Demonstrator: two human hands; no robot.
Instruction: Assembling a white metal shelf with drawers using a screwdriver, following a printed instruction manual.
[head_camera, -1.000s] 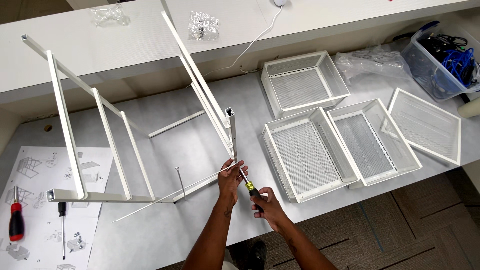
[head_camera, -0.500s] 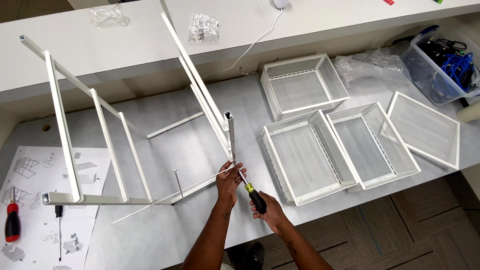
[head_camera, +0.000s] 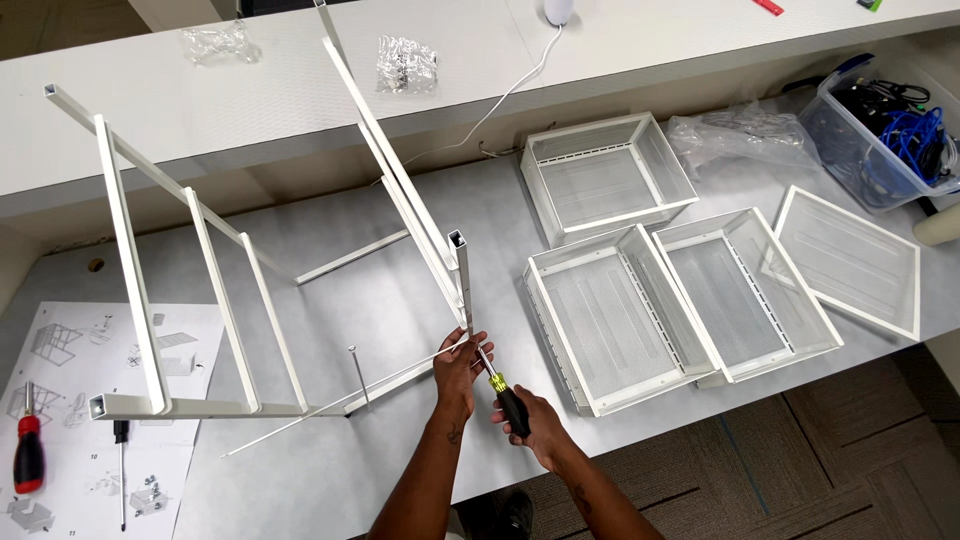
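Two hands barely move: left hand (head_camera: 458, 365) still pinches the white frame (head_camera: 440, 235), right hand (head_camera: 528, 420) stays clamped on the screwdriver (head_camera: 503, 392) (tip remains at the joint) near the bench's (head_camera: 400, 300) front edge.

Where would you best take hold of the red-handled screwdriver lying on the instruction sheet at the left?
Take the red-handled screwdriver by its thick red handle, coming from above. It lies flat on the paper instruction sheet, handle toward the table's near edge, thin shaft pointing away, with clear paper around it.

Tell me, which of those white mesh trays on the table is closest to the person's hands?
The mesh tray just right of the right hand, lying flat. The other trays sit farther right or behind it.
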